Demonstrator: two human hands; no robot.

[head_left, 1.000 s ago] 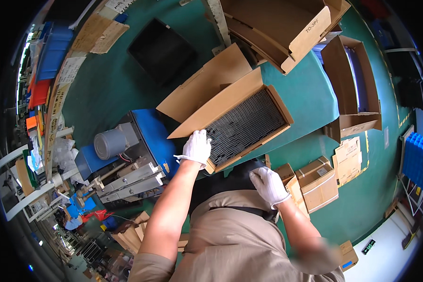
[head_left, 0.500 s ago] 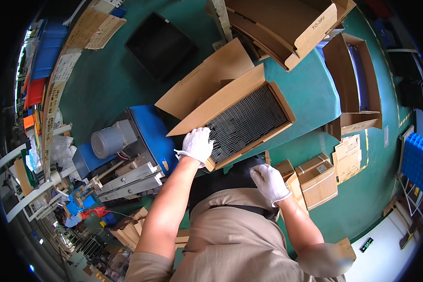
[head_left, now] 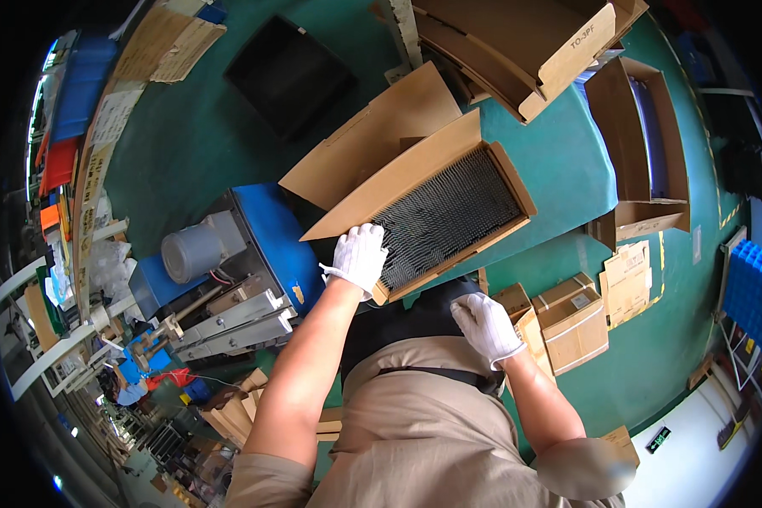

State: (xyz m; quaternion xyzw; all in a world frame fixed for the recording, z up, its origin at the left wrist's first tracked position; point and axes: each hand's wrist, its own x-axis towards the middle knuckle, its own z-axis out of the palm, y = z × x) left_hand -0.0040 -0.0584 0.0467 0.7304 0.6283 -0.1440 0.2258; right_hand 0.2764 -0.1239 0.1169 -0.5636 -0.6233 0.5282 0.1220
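Observation:
My left hand [head_left: 360, 256], in a white glove, lies over the left end of an open long cardboard box [head_left: 449, 262]. Its fingers curl at the rim there, and the wall beneath them is hidden. Many small dark grey parts [head_left: 449, 218] fill the box in tight, even rows. The box's tall far flap stands up behind them. In front of my waist, to the right, hangs my right hand [head_left: 487, 328], also white-gloved. Its fingers are curled together, and whatever they may hold is out of sight. It is apart from the filled box.
The box stands on a green-topped table [head_left: 567, 161]. Another open carton [head_left: 516, 42] is at the far side. A blue machine with a grey motor [head_left: 201, 250] stands left. Beyond is a black bin [head_left: 290, 76]. Taped cartons [head_left: 571, 326] sit on the right.
The view has shifted very slightly. Both hands keep almost the same places, the left at the box's end and the right by my waist.

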